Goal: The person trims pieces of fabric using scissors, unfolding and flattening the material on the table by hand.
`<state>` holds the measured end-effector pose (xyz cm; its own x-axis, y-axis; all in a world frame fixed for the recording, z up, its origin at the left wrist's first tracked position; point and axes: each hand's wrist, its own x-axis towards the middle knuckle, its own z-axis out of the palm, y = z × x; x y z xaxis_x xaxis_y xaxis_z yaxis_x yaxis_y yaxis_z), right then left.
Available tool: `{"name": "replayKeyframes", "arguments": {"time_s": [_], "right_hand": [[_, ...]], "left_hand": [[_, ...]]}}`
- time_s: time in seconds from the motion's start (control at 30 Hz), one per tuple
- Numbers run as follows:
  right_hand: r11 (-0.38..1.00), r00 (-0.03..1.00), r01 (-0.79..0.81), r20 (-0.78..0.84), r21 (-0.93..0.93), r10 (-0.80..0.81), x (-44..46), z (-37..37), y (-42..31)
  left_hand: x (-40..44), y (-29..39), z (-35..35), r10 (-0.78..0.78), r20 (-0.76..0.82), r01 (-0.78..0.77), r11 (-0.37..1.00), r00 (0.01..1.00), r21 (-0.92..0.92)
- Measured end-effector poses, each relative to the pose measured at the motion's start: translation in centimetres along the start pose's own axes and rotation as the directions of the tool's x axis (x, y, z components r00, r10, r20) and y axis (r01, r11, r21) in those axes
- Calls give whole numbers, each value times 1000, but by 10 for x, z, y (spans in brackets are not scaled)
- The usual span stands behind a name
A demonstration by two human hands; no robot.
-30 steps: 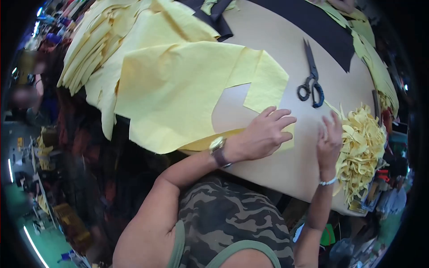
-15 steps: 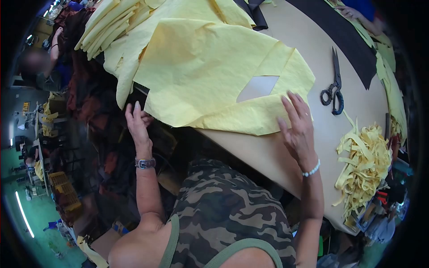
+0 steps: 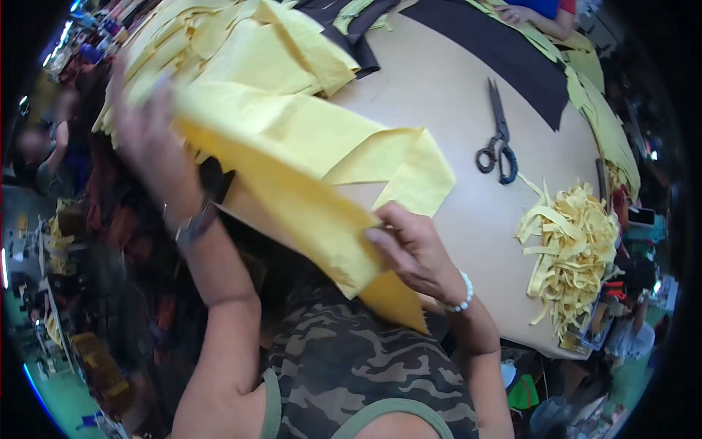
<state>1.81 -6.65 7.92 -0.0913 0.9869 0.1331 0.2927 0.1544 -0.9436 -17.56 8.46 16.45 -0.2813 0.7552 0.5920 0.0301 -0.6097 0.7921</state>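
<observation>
A large yellow fabric piece [image 3: 292, 132] lies partly on the table, its near edge lifted and folded over. My right hand [image 3: 413, 249], with a white bead bracelet, pinches that edge near the table's front. My left hand [image 3: 150, 124], wearing a watch, is at the piece's left end beside the stacked yellow fabric; motion blurs its fingers, so its grip is unclear. Black-handled scissors [image 3: 499, 135] lie on the table beyond my right hand, not touched.
Yellow scraps [image 3: 574, 252] are heaped at the table's right. A dark fabric strip [image 3: 497, 55] crosses the table [image 3: 417, 88] at the back. Layered yellow fabric [image 3: 219, 51] lies at the upper left. Another person's hand [image 3: 515, 14] rests near the far edge.
My left hand has moved up and left along the fabric. My right hand has closed on the near edge, which is now raised and folded. The camera view has shifted.
</observation>
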Motion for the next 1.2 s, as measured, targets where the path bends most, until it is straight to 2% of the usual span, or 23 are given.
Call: {"name": "replayKeyframes", "arguments": {"time_s": [0.07,0.13,0.17,0.2,0.23,0.3,0.4,0.43,0.53,0.67,0.77,0.87,0.97,1.1,1.17,1.2], "right_hand": [[969,952,-245,-184,26,246,-17,-22,-2],[967,859,-229,-444,115,256,-33,-37,41],[942,811,-297,-480,155,334,-42,-47,52],[912,754,-359,-514,200,410,-51,-57,62],[875,688,-415,-543,249,481,-59,-64,69],[882,649,-424,-611,206,454,-76,-69,85],[870,604,-425,-638,249,478,-84,-66,84],[864,601,-439,-634,247,487,-83,-66,81],[843,593,-460,-609,280,526,-82,-68,71],[826,604,-444,-566,347,562,-84,-66,65],[831,619,-445,-556,333,555,-86,-67,72],[814,616,-425,-533,395,580,-91,-73,69],[809,559,-391,-585,439,587,-110,-89,60],[851,469,-320,-711,417,525,-146,-121,47],[872,471,-336,-739,356,483,-170,-141,54],[882,473,-343,-752,324,460,-175,-144,56]], "left_hand": [[14,-42,71,114,281,-164,973,953,161],[4,-102,139,126,567,-327,907,814,267],[-15,-133,167,82,672,-316,919,736,234],[-35,-152,185,-124,788,-313,872,603,377],[-52,-164,195,-201,869,-369,845,453,388],[-80,-172,197,-277,920,-497,778,277,384],[-114,-186,181,-5,921,-777,535,391,332],[-112,-185,179,-156,924,-694,620,348,366],[-113,-193,176,-48,919,-685,652,390,325],[-113,-190,176,-56,915,-655,682,399,327],[-109,-164,164,63,905,-682,680,421,271],[-96,-98,127,120,886,-786,525,449,327],[-89,-68,82,-33,825,-744,412,564,526],[-87,-81,38,-156,801,-663,484,577,572],[-87,-103,22,-289,807,-386,762,515,519],[-88,-114,18,-341,814,-210,853,470,479]]}}
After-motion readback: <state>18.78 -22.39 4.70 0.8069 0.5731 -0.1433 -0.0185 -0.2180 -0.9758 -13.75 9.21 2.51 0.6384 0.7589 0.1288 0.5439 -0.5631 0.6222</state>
